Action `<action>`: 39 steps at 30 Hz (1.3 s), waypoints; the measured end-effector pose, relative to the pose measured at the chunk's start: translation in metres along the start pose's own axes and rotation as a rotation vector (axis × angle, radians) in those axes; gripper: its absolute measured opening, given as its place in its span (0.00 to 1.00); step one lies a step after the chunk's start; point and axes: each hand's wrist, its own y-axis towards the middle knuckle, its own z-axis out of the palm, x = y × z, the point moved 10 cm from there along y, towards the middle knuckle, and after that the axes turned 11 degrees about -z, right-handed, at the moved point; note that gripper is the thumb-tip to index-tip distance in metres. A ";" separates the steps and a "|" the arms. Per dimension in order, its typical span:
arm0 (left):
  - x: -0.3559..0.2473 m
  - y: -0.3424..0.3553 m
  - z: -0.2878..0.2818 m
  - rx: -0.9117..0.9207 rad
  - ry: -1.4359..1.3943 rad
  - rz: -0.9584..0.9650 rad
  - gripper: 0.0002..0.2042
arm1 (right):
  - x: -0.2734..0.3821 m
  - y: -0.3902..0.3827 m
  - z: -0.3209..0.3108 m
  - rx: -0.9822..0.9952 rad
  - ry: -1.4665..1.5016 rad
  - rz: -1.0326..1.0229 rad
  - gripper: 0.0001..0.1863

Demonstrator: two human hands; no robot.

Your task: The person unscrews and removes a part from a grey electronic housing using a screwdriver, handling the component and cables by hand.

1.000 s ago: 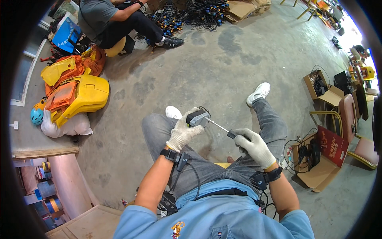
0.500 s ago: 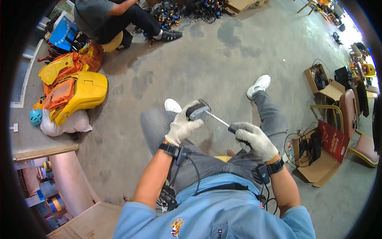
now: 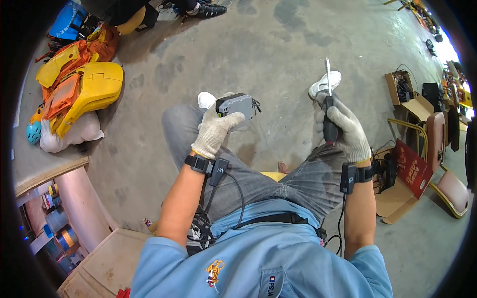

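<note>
In a white knitted glove, my left hand (image 3: 213, 133) is closed round a flat grey-and-black plastic casing (image 3: 238, 105) with short dark wires at its right end. My thumb presses on its grey face, above my left thigh. My gloved right hand (image 3: 351, 130) grips a screwdriver (image 3: 330, 130) by its black handle over my right knee. The screwdriver's metal shaft points away from me, well apart from the casing. What lies under the casing is hidden.
At the left are yellow and orange plastic shells (image 3: 99, 88), a white sack (image 3: 79, 137) and a blue helmet (image 3: 34, 132). A co-worker's shoe (image 3: 208, 10) shows at the top. Cardboard boxes (image 3: 401, 205) and a chair (image 3: 434, 141) stand at the right, a wooden top (image 3: 99, 265) at lower left.
The screwdriver's tip has left the casing. My right hand has swung right and turned the shaft away from me. The casing now lies flatter in my left hand, and the view has shifted.
</note>
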 end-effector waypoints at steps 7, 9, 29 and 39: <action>-0.021 -0.008 -0.008 0.055 -0.249 0.060 0.35 | -0.009 0.082 0.001 -0.149 -0.077 -0.054 0.25; -0.032 -0.011 -0.010 0.053 -0.278 0.077 0.34 | -0.041 0.106 -0.011 -0.183 0.091 0.061 0.24; 0.008 0.010 -0.064 -0.013 0.061 -0.218 0.18 | -0.521 -0.046 -0.288 -0.312 -0.395 0.770 0.19; -0.036 -0.005 -0.026 0.064 -0.515 -0.202 0.19 | -0.513 -0.035 -0.164 0.307 -1.003 0.961 0.21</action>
